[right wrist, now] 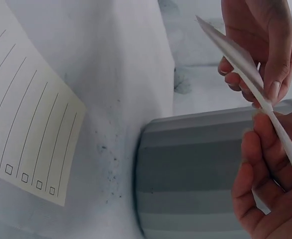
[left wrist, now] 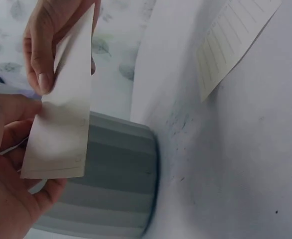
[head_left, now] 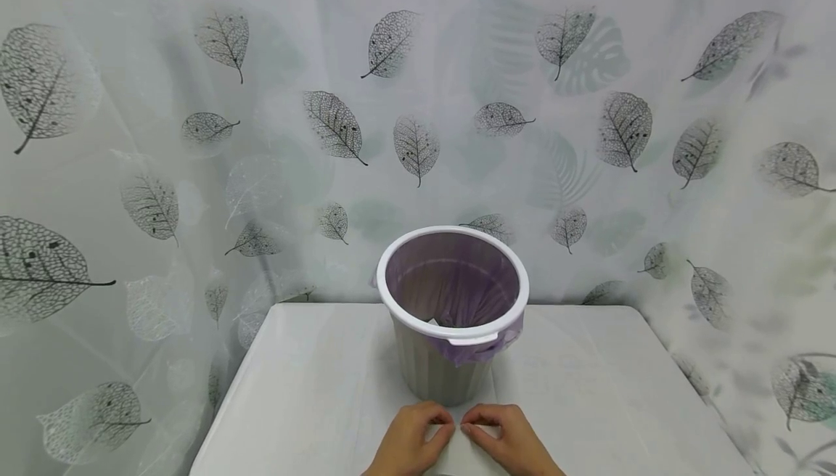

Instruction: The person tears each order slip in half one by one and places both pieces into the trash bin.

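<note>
Both hands pinch a small strip of off-white paper [left wrist: 61, 134], held up just in front of the bin. My left hand [head_left: 411, 441] has its thumb and fingertips on one part of the strip, and my right hand [head_left: 509, 438] grips it close beside, fingertips nearly meeting. In the right wrist view the strip [right wrist: 245, 64] appears almost edge-on between the two hands. Below them lies a lined sheet with small checkboxes [right wrist: 31, 114], its edge lifting off the table in the left wrist view.
A ribbed grey bin [head_left: 444, 374] with a white rim and a purple liner [head_left: 470, 273] stands on the white table [head_left: 588, 389] right beyond the hands. A bit of white [head_left: 432, 322] shows inside it. A leaf-patterned curtain [head_left: 418, 149] hangs behind.
</note>
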